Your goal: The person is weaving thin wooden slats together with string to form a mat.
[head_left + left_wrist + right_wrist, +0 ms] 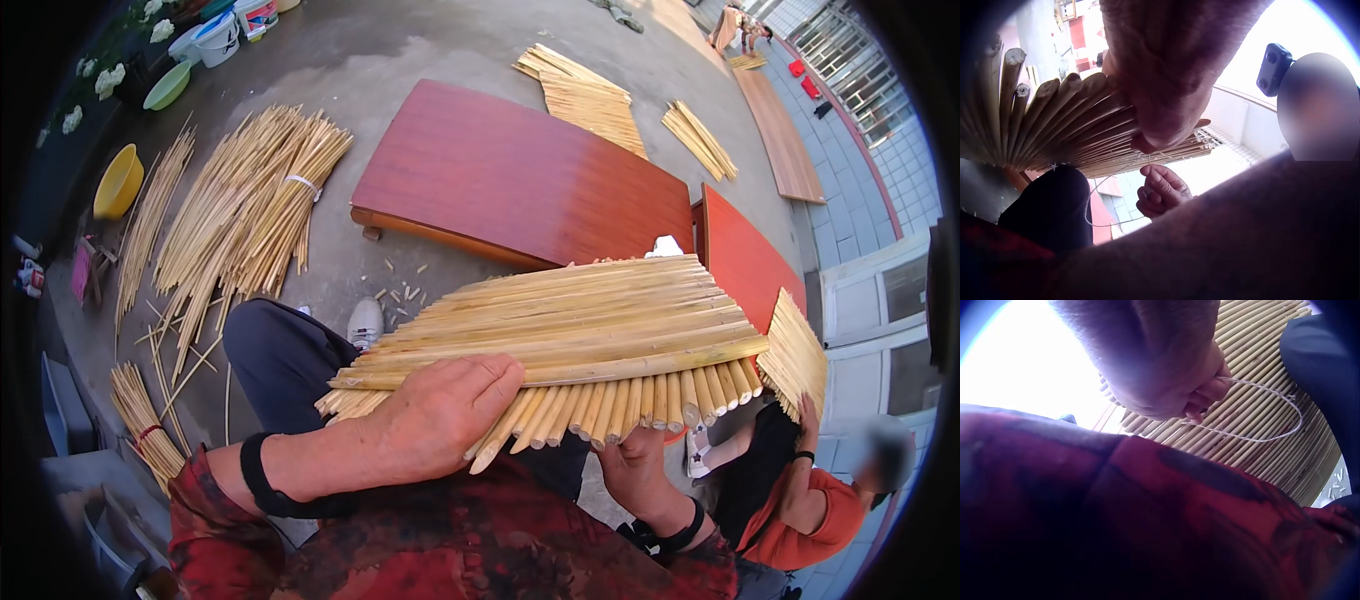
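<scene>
A mat of pale peeled sticks (560, 310), joined side by side, slants across the person's lap, cut ends toward the body. The left hand (440, 410) grips the mat's near edge from above, lying over the outermost stick. Beneath that edge is the right hand (640, 470), partly hidden by the stick ends in the head view. In the left wrist view the right hand (1163, 190) pinches a thin string between thumb and finger, close under the left hand's fingertips. A loop of white twisted string (1285, 434) hangs from the right hand against the sticks in the right wrist view.
A red-brown wooden table (520, 170) stands ahead. Large bundles of loose sticks (240, 190) lie on the floor at left, near a yellow basin (119, 182). Another person in orange (810, 510) sits at right, holding a smaller stick mat (795, 355).
</scene>
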`<state>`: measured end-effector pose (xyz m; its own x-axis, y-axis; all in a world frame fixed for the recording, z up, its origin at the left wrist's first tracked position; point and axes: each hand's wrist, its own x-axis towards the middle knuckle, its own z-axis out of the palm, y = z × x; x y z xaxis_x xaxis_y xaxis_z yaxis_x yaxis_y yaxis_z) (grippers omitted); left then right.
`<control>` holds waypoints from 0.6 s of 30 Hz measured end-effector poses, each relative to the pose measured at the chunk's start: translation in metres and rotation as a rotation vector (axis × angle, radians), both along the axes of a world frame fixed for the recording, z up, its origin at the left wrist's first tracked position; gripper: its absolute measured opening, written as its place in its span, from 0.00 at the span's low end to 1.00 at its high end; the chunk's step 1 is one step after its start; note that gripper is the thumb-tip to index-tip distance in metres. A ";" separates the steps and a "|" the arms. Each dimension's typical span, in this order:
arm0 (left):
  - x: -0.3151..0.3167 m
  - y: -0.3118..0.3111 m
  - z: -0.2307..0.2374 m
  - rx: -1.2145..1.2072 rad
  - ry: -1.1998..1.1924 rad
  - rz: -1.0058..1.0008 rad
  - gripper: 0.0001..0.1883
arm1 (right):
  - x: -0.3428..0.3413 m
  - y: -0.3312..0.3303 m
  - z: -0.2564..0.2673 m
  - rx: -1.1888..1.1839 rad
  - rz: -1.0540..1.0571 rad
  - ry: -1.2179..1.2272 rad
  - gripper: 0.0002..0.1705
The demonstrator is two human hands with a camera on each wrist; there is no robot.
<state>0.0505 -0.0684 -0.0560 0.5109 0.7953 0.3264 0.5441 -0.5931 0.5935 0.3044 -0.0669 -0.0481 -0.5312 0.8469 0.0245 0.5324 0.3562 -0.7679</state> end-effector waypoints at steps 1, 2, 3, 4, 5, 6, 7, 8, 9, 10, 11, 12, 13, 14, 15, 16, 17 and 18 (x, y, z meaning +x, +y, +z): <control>0.000 0.001 0.000 0.047 -0.013 -0.003 0.24 | 0.000 0.001 -0.001 -0.002 0.007 -0.002 0.12; 0.000 0.002 -0.001 0.043 -0.014 0.003 0.24 | 0.000 0.002 -0.001 0.025 -0.008 -0.003 0.12; 0.000 0.002 -0.002 0.055 -0.015 -0.009 0.24 | -0.001 0.002 -0.002 0.049 -0.025 -0.004 0.13; -0.001 0.002 -0.003 0.067 -0.017 -0.020 0.23 | -0.002 0.002 0.001 0.043 -0.022 -0.006 0.13; -0.001 0.002 -0.004 0.063 -0.021 -0.017 0.23 | -0.004 0.003 0.006 0.101 -0.008 -0.063 0.13; -0.001 0.003 -0.006 0.071 -0.013 -0.019 0.23 | -0.005 0.003 0.009 0.159 0.004 -0.122 0.14; 0.000 0.003 -0.007 0.080 -0.006 -0.022 0.23 | -0.003 0.002 0.009 0.156 0.005 -0.129 0.14; 0.000 0.003 -0.007 0.080 -0.012 -0.019 0.23 | -0.001 0.000 0.008 0.096 -0.008 -0.124 0.13; 0.000 0.004 -0.007 0.084 -0.016 -0.019 0.23 | 0.000 -0.001 0.007 0.037 -0.020 -0.118 0.13; 0.000 0.004 -0.007 0.086 -0.020 -0.020 0.22 | 0.000 -0.001 0.006 0.036 -0.017 -0.122 0.13; 0.000 0.004 -0.007 0.083 -0.022 -0.016 0.22 | 0.000 -0.002 0.006 0.057 -0.004 -0.109 0.13; 0.000 0.004 -0.006 0.086 -0.020 -0.016 0.22 | 0.000 -0.002 0.006 0.077 0.009 -0.095 0.12; 0.000 0.003 -0.006 0.089 -0.014 -0.016 0.22 | -0.002 -0.002 0.006 0.074 0.013 -0.094 0.12; 0.000 0.004 -0.007 0.087 -0.013 -0.012 0.22 | -0.003 -0.001 0.007 0.109 0.010 -0.099 0.12; 0.001 0.003 -0.009 0.082 -0.016 -0.014 0.22 | -0.005 -0.002 0.007 0.142 0.006 -0.103 0.12; 0.001 0.004 -0.010 0.078 -0.020 -0.015 0.22 | -0.006 -0.001 0.007 0.140 0.009 -0.102 0.12; 0.001 0.003 -0.009 0.076 -0.020 -0.015 0.22 | -0.007 -0.002 0.008 0.125 0.002 -0.107 0.12; 0.001 0.003 -0.009 0.083 -0.019 -0.014 0.22 | -0.007 -0.001 0.008 0.113 -0.003 -0.113 0.12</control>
<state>0.0510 -0.0652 -0.0653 0.5151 0.7578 0.4005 0.5246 -0.6482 0.5519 0.2972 -0.0679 -0.0398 -0.5337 0.8436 0.0599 0.6141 0.4352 -0.6584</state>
